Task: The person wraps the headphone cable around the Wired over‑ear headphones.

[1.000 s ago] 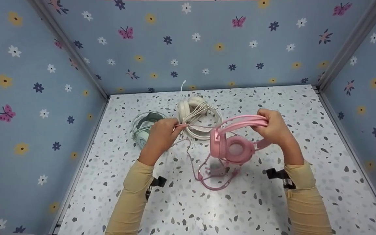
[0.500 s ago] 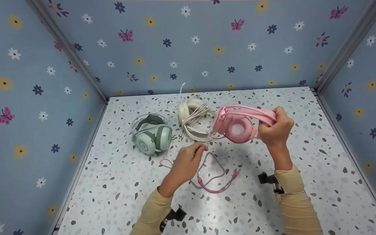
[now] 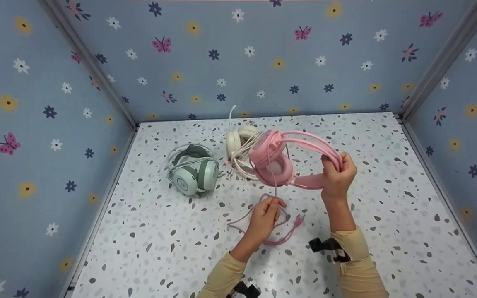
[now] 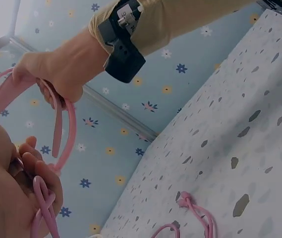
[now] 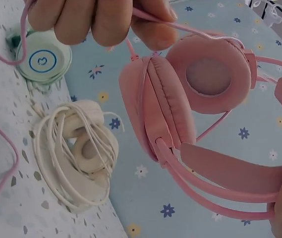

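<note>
Pink headphones [image 3: 263,151] hang above the tabletop, held by the headband in my right hand [image 3: 338,176]. Their ear cups point left, and in the right wrist view the pink cable [image 5: 145,99] runs across one ear cup. My left hand [image 3: 265,217] pinches that cable just below the ear cups; in the left wrist view a loop of cable [image 4: 42,198] crosses its fingers. More of the cable lies loosely on the table under the left hand, with its plug end [image 3: 298,221] to the right.
White headphones [image 3: 233,142] with a bundled cord lie behind the pink ones. Green headphones [image 3: 186,180] with their cord wound round them sit to the left. Flower-patterned panels [image 3: 238,62] enclose the speckled table [image 3: 160,248] at the back and sides.
My left hand has moved right and toward the front, drawing the cable from beyond the ear cups to below them. The pink headphones have tilted and shifted slightly left with my right hand.
</note>
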Motion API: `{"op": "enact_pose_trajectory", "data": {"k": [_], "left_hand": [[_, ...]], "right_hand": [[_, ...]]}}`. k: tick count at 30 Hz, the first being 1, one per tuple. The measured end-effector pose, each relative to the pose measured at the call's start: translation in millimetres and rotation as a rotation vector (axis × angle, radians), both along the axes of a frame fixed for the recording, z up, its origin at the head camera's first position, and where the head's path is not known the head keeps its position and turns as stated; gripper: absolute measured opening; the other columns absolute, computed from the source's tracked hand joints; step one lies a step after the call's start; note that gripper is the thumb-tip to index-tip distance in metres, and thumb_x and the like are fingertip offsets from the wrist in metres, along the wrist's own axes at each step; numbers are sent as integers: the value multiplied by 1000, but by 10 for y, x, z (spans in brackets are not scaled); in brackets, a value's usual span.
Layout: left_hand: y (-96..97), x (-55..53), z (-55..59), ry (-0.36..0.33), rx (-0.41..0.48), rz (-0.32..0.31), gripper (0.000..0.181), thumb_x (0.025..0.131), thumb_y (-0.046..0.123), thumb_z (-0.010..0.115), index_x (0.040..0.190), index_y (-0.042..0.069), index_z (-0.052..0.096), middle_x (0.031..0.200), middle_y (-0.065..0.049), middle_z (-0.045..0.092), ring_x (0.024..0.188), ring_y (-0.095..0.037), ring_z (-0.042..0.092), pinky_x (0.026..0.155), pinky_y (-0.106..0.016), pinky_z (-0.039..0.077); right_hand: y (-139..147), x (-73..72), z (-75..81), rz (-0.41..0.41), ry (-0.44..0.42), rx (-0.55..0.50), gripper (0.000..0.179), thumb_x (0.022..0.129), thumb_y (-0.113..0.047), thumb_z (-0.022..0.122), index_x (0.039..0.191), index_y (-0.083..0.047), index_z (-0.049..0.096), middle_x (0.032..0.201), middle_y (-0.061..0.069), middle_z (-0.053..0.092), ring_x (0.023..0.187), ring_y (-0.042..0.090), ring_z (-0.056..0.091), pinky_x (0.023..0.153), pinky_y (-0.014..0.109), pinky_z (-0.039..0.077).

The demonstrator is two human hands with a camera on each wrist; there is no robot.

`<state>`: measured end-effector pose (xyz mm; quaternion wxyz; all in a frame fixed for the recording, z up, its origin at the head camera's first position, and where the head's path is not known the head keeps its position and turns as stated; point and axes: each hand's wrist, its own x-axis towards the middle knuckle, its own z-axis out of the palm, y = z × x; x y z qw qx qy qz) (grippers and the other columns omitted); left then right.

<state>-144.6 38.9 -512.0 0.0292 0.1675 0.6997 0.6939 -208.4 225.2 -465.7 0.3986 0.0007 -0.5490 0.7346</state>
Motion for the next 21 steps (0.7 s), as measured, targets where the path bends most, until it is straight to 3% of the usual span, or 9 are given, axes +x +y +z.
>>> {"op": "enact_pose_trajectory", "data": {"k": [2,4,6,9,15,18,21], "left_hand": [[-42,28,56,13,-3,-21,29,105,6,40,91,-3,63,59,-2,41,47,-4,32,44,-20,26],[-75,41,82,11,-11,-41,28,105,6,41,92,-2,64,59,-1,42,47,-4,34,44,-20,28],[-100,41,76,-11,-26,-59,28,105,7,41,93,-1,65,58,-1,44,47,-4,36,45,-20,30],[-134,21,37,-57,-56,-57,34,106,13,42,90,-1,67,56,-7,47,46,-5,39,45,-20,33],[-200,-28,-110,-46,-32,-126,46,108,11,32,84,-14,62,64,-33,49,52,-17,42,50,-20,35],[-201,-40,-176,-16,1,-180,41,107,6,31,86,-17,58,67,-35,48,54,-21,41,52,-20,36],[-182,-33,-261,6,8,-180,36,106,3,34,85,-15,56,67,-33,49,55,-21,42,52,-20,36]], "right_hand": [[-31,46,-7,37,2,0,26,78,6,65,66,-5,45,58,0,42,51,8,35,46,20,27],[-52,76,-9,28,7,83,24,80,5,65,67,-1,46,66,1,46,58,10,39,51,21,30],[-69,100,-4,3,22,175,20,80,5,63,67,4,48,78,3,52,68,13,46,57,21,34],[-88,124,9,17,50,233,11,84,6,59,76,10,53,83,4,53,68,15,48,57,22,37],[-110,163,9,146,31,16,7,90,5,53,84,5,57,59,7,45,44,17,35,42,24,31],[-96,151,-12,141,17,-57,8,91,4,53,83,4,57,55,8,40,42,16,36,40,23,33],[-72,127,-33,153,0,-167,15,91,1,53,77,-1,54,51,4,34,39,12,34,38,21,33]]}}
